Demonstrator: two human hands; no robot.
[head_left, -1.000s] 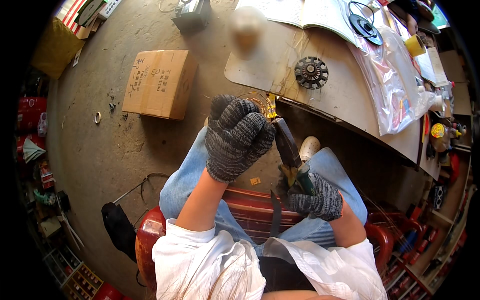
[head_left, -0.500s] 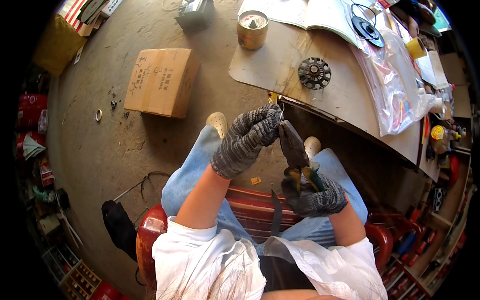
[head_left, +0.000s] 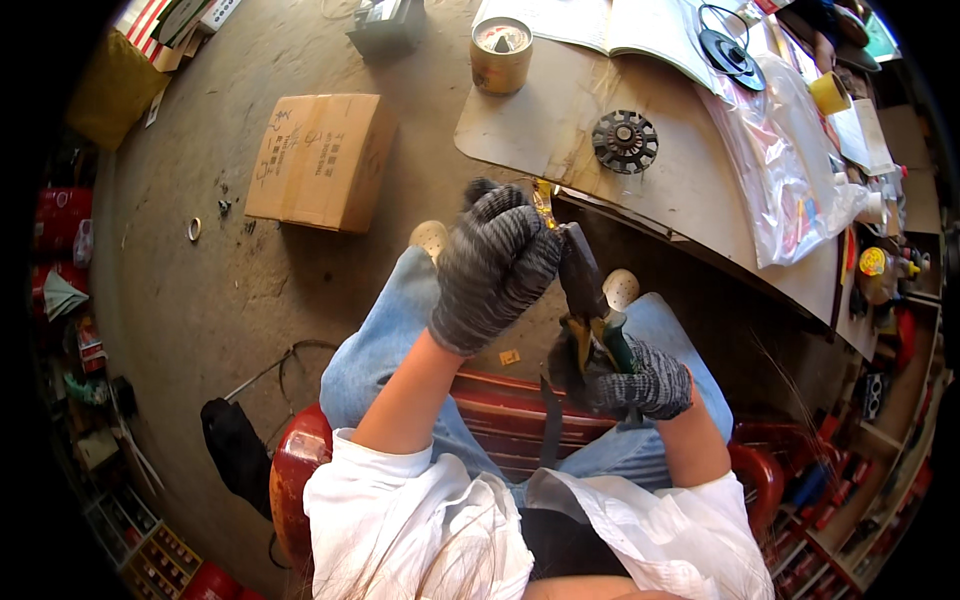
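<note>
Gripping green-and-yellow-handled dark metal pliers [head_left: 582,285] near the pale-brown desk [head_left: 690,190], your grey-gloved right hand [head_left: 637,385] points them toward your clenched, grey-gloved left hand [head_left: 497,268], contents hidden; work seems underway, the remainder unclear.

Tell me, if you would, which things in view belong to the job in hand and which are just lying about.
In use:
Green-handled pliers, held in the right gloved hand
Left gloved hand, closed beside the pliers' tip; contents hidden

Seemingly just lying about:
Cardboard box on the floor
Golden tin, open book, slotted black disc and clear plastic wrapping on the table
</note>
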